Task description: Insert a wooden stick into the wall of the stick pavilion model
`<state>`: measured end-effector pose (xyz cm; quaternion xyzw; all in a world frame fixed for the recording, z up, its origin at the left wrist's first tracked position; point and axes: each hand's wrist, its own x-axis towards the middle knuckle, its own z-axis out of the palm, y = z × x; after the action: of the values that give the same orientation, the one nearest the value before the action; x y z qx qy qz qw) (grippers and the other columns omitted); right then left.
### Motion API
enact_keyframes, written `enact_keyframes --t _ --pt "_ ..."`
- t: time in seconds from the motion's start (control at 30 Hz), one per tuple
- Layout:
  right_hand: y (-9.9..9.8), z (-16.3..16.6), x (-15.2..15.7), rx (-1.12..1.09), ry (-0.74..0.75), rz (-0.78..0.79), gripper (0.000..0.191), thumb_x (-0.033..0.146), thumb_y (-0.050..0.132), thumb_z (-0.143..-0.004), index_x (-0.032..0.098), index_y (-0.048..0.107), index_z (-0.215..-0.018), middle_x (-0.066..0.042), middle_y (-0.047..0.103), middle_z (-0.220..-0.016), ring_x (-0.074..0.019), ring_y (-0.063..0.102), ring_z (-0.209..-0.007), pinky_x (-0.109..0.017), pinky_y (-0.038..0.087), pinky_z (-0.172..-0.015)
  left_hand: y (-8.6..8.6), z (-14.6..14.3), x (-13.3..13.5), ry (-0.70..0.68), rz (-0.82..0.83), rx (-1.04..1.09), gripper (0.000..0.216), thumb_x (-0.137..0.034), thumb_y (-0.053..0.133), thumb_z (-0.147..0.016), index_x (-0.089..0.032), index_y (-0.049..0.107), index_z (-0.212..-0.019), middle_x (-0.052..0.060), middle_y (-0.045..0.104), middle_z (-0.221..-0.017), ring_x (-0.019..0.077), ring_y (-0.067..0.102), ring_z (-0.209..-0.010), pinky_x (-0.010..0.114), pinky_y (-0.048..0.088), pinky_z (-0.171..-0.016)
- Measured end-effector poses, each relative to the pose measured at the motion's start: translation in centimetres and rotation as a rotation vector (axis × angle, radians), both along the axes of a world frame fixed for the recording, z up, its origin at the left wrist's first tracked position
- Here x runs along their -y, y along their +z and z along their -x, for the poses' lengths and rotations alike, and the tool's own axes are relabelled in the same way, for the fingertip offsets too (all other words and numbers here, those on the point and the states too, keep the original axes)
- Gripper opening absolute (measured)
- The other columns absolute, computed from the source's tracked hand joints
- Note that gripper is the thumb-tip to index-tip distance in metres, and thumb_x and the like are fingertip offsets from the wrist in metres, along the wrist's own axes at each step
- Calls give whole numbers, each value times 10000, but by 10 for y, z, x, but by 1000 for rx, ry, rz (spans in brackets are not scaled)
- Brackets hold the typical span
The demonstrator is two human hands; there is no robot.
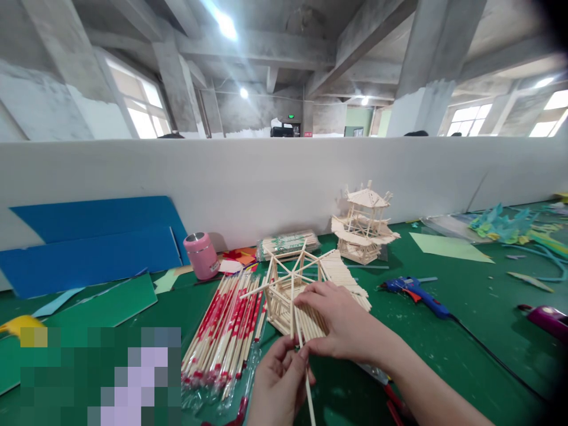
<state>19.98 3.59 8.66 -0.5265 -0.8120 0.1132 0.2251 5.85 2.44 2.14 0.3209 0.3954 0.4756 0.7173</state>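
Close in front of me stands an unfinished pavilion model (277,296) made of thin wooden sticks, with roof ribs meeting at its top and a row of sticks fixed on its right side. My left hand (280,376) pinches a long wooden stick (309,397) at the model's near edge; its lower end points toward me. My right hand (339,319) reaches over the model from the right, its fingers closed around the upper part of the stick and a roof rib. The fingers partly hide the contact there.
Packaged chopsticks (226,325) with red wrappers lie left of the model. A finished pavilion model (366,228) stands behind, near the white partition (266,183). The blue glue gun (419,296) rests at right, its cord trailing. A pink flask (202,255) and blue boards (97,254) are at left.
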Motion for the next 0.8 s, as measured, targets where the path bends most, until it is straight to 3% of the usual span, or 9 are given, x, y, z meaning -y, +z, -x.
enact_keyframes --t 0.13,0.8 --pt "1 -1 0 6 5 -4 480 300 672 -591 241 524 -1044 -22 522 -1059 -207 441 -955 -338 337 -834 2 0 -1 9 40 -29 337 -322 770 -492 -129 601 -711 -38 554 -429 38 459 -383 111 289 -390" --pt "1 -2 -1 -11 18 1 513 307 670 -580 232 512 -1063 -31 515 -1076 -214 438 -979 -350 333 -850 -1 0 -5 -47 9 -80 340 -407 739 -524 -148 562 -654 -56 522 -380 16 364 -303 113 204 -329"
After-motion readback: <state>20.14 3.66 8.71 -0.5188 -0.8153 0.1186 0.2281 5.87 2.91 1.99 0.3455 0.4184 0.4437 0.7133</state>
